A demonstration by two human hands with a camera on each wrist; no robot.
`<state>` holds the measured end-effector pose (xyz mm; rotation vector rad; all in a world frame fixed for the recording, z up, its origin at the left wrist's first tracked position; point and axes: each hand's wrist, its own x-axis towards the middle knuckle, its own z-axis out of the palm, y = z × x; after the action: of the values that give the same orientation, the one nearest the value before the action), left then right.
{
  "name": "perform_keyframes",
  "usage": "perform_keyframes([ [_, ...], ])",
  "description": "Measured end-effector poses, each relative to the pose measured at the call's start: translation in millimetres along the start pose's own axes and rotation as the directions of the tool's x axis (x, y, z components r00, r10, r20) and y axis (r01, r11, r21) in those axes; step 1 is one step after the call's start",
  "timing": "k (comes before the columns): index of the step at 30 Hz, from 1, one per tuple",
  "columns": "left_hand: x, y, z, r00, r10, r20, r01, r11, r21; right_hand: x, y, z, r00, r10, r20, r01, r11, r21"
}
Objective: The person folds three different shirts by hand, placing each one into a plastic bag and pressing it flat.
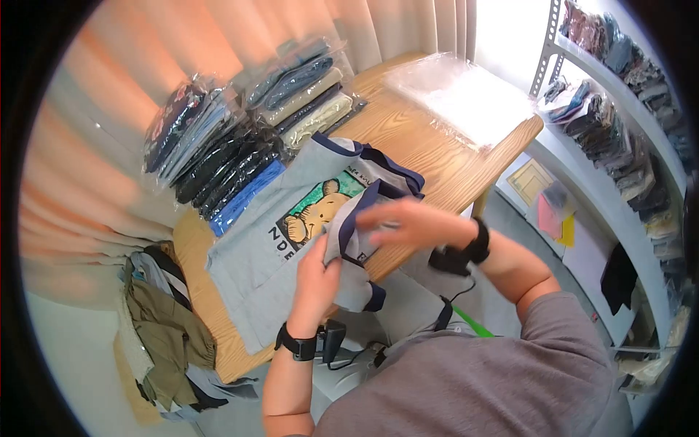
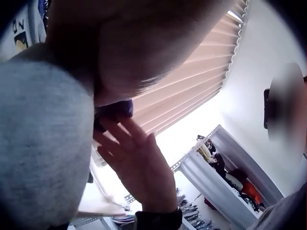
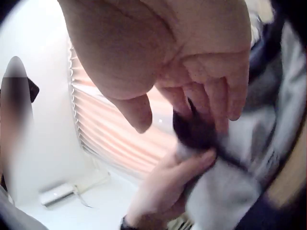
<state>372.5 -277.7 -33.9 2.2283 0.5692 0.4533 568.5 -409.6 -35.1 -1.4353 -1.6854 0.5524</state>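
A light grey sweatshirt (image 1: 244, 280) with navy trim lies spread on the wooden table, its printed cartoon bear (image 1: 313, 215) facing up. Near the table's front edge, the left hand (image 1: 317, 277) pinches a raised fold of it, the thumb lying over the cloth beside the navy band (image 1: 346, 234). The right hand (image 1: 411, 222) is close beside that band, blurred in the head view. In the right wrist view its fingers (image 3: 216, 98) are fairly straight and overlap the dark trim (image 3: 194, 130), with the thumb held apart. The left hand (image 3: 168, 184) grips the cloth just below.
Clear-bagged folded clothes (image 1: 306, 91) are piled at the back left of the wooden table (image 1: 429, 138). A stack of clear plastic bags (image 1: 466, 95) lies at the far right. Loose garments (image 1: 164, 328) hang at the left end. Shelves (image 1: 619, 138) with packed clothes stand on the right.
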Motion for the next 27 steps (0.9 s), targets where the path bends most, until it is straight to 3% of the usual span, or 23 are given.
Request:
perform_keyframes([
  [2, 10.4, -7.0, -14.5, 0.999, 0.041, -0.034, -0.042, 0.999, -0.009, 6.0, 13.2, -32.6, 0.945, 0.261, -0.199, -0.262, 0.965, 0.023],
  [4, 25.3, -9.9, -32.0, 0.993, 0.083, -0.084, -0.081, 0.996, 0.022, 5.0, 77.1, -50.7, 0.977, 0.024, -0.212, -0.081, 0.961, -0.265],
  [5, 34.9, -18.5, -39.0, 0.989, 0.104, -0.105, -0.109, 0.993, -0.044, 2.9, 93.2, -54.9, 0.978, 0.023, -0.209, -0.079, 0.961, -0.265],
  [7, 52.2, -34.5, -55.7, 0.986, 0.046, -0.159, -0.059, 0.995, -0.077, 0.4, 111.6, -60.5, 0.982, 0.187, -0.028, -0.187, 0.945, -0.269],
  [9, 64.8, -42.1, -71.1, 0.979, -0.013, -0.204, -0.009, 0.994, -0.111, -3.0, 122.4, -57.5, 0.982, 0.179, -0.064, -0.189, 0.960, -0.205],
  [11, 72.4, -43.2, -79.9, 0.931, -0.068, -0.359, -0.014, 0.975, -0.220, -7.5, 125.1, -57.5, 0.979, 0.179, -0.101, -0.192, 0.972, -0.134],
  [12, 73.7, -43.1, -78.1, 0.933, -0.069, -0.353, -0.011, 0.976, -0.219, -8.4, 124.0, -58.9, 0.951, 0.301, -0.075, -0.305, 0.951, -0.049],
  [13, 74.8, -43.8, -76.6, 0.933, -0.072, -0.353, 0.021, 0.989, -0.146, -9.3, 122.7, -59.9, 0.910, 0.413, -0.039, -0.412, 0.910, 0.033],
  [16, 81.0, -66.2, -66.2, 0.951, -0.018, -0.308, 0.002, 0.999, -0.050, -11.4, 116.2, -61.8, 0.931, 0.365, -0.033, -0.361, 0.929, 0.077],
  [18, 80.8, -68.9, -56.4, 0.973, -0.078, -0.215, 0.113, 0.982, 0.154, -13.8, 111.1, -62.0, 0.921, 0.390, -0.016, -0.389, 0.921, 0.016],
  [19, 84.9, -84.7, -51.5, 0.956, -0.042, -0.292, 0.137, 0.940, 0.313, -14.3, 106.5, -62.7, 0.911, 0.413, 0.000, -0.413, 0.910, -0.049],
  [22, 90.4, -105.7, -51.3, 0.956, -0.046, -0.289, 0.136, 0.945, 0.298, -14.9, 89.7, -67.5, 0.926, 0.372, 0.063, -0.358, 0.919, -0.165],
  [27, 97.1, -107.1, -62.8, 0.918, -0.154, -0.367, 0.258, 0.932, 0.254, -13.6, 101.3, -65.7, 0.903, 0.428, 0.036, -0.420, 0.897, -0.137],
])
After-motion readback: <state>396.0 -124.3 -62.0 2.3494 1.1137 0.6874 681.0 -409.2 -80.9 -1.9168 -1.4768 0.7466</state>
